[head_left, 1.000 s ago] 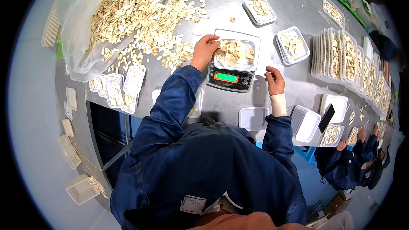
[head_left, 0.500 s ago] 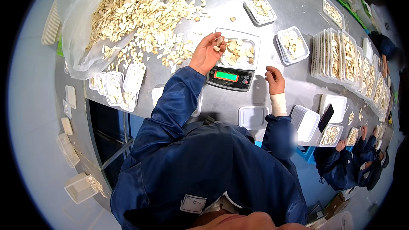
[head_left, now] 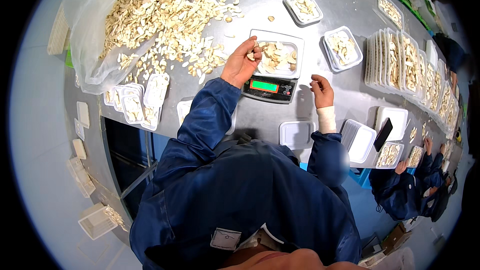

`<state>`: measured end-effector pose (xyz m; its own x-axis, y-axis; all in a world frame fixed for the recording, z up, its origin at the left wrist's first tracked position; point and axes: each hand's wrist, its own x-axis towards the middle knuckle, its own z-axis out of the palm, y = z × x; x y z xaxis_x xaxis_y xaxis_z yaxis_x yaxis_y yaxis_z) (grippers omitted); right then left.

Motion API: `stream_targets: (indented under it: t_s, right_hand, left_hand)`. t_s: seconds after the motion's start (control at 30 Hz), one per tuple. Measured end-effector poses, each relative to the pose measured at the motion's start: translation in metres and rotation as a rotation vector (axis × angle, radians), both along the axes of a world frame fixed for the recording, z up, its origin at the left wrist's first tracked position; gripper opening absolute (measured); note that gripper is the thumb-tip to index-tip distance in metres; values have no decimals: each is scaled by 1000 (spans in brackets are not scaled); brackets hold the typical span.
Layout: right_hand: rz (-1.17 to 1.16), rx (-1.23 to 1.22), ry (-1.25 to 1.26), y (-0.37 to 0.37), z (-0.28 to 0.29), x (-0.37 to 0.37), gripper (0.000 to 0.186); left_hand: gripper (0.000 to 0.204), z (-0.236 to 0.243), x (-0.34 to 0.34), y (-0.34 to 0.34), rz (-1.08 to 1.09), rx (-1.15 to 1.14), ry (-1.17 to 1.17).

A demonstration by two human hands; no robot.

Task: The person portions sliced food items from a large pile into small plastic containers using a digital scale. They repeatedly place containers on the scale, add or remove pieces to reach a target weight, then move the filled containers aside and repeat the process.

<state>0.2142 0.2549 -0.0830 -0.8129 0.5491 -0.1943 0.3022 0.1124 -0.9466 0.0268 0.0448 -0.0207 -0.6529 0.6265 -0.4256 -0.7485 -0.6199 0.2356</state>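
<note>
Clearly, in the head view, the left hand (head_left: 241,64) is at nine o'clock of a shallow, smooth-walled plastic tray (head_left: 280,75), its thumb and fingertips pinched on a pale slice, so that grip is grasping. The tray, a rounded rectangle of white plastic, rests on the scale (head_left: 246,90) and holds thin, curling slices (head_left: 275,56) with cream faces and brownish edges. The scale has a flat, squarish pan, and its dark front panel carries a lit green display (head_left: 264,86) on the six o'clock side.

At four o'clock of the tray is the right hand (head_left: 322,91), its grip released, fingers loosely curled above the brushed-metal tabletop (head_left: 260,118); a pale, snug cuff (head_left: 326,120) wraps the wrist.

Toward ten o'clock a loose heap (head_left: 150,15) of slices spills out of a crinkled, cloudy plastic bag (head_left: 82,30). Between eight and nine, small filled trays (head_left: 133,109) overlap in a jumble. A filled tray pair (head_left: 288,7) sits at one o'clock, and at three a long row of filled trays (head_left: 371,65) leans together. Toward five lies a flat white lid (head_left: 296,135); near four, a neat white stack (head_left: 361,142) and a slim black phone (head_left: 383,135).
</note>
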Motion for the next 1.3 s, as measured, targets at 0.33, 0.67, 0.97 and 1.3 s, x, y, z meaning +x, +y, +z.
stream_targets:
  t_s: [0.33,0.67,0.97,1.3]
  right_hand:
    - [-5,10,-6,2,-3,0,22]
    - [-11,14,-8,0,-4,2,21]
    - [-24,39,-7,5,-7,3,21]
    - [7,-35,73,-5,34,-3,22]
  left_hand:
    - [9,1,2,0,-139,-328,204]
    - [18,-9,17,25,-412,-1364,1728]
    - [11,-4,6,28,-400,-1241,1800]
    - [12,19,22,16,-480,-533,444]
